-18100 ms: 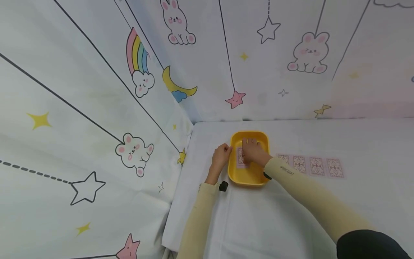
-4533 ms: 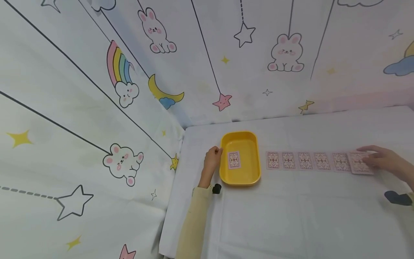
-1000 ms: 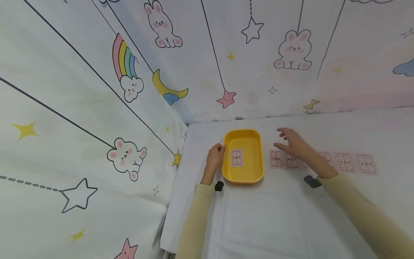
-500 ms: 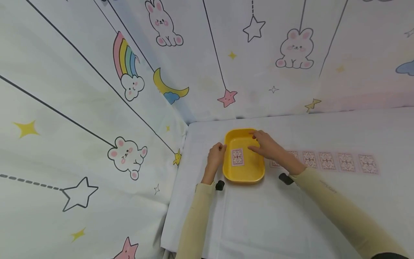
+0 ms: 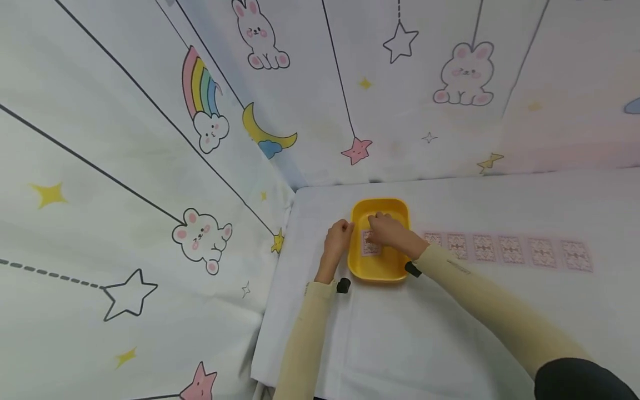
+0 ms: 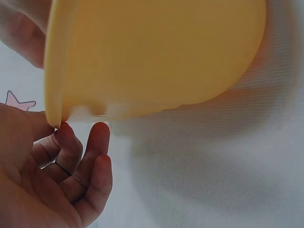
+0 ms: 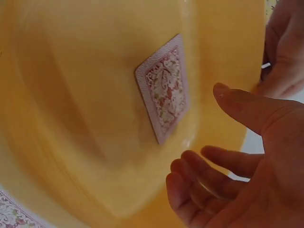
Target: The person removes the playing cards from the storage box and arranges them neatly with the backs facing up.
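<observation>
A yellow tray [image 5: 372, 272] stands on the white-covered table. In it lies one patterned card [image 5: 369, 250] with a pink border, partly hidden by a hand in the head view. My left hand [image 5: 337, 241] is at the tray's left side; in the left wrist view its thumb and curled fingers [image 6: 71, 142] pinch the rim. My right hand [image 5: 392, 232] reaches over the tray from the right. In the right wrist view, that hand [image 7: 228, 156] has thumb and fingers spread apart beside the card [image 7: 166, 88], with nothing between them.
To the tray's right, several cards of the same pattern lie in a row, such as one card [image 5: 511, 250]. A printed white curtain [image 5: 320, 100] closes off the table's back and left. The right forearm [image 5: 480, 300] passes in front of the row.
My right hand has moved left from over the card row into the tray, down by the card. The left hand stays at the rim. Since the oldest frame, the row has grown rightward.
</observation>
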{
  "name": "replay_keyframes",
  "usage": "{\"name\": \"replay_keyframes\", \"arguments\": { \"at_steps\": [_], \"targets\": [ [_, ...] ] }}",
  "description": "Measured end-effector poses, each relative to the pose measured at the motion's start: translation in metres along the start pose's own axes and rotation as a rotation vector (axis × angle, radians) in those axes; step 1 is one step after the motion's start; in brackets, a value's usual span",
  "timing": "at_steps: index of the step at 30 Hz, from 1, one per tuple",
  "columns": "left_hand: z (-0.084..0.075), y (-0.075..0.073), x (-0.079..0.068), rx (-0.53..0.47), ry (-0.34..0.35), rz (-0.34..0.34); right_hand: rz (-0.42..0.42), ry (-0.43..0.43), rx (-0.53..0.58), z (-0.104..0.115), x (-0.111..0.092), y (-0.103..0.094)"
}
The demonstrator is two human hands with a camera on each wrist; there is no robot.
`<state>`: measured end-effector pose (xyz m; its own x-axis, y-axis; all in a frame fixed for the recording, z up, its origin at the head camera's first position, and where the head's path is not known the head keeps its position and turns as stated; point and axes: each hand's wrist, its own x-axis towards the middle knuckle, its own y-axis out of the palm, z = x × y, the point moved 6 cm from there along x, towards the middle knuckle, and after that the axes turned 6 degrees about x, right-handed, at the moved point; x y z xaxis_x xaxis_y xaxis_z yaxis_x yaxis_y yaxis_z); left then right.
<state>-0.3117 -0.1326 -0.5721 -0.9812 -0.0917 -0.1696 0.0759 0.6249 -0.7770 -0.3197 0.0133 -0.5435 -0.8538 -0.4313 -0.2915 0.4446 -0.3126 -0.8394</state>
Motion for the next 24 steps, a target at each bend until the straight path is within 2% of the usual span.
{"name": "replay_keyframes", "arguments": {
  "at_steps": [4,10,24],
  "targets": [
    [-0.001,0.000,0.001,0.013,-0.002,-0.003,0.041,0.059,-0.057,-0.002,0.005,0.007],
    [-0.001,0.001,0.001,0.054,0.007,-0.015,0.083,0.112,-0.070,-0.001,0.005,0.015],
    [0.001,0.001,0.003,0.062,0.001,-0.019,0.025,0.103,-0.207,0.009,0.006,0.022]
  ]
}}
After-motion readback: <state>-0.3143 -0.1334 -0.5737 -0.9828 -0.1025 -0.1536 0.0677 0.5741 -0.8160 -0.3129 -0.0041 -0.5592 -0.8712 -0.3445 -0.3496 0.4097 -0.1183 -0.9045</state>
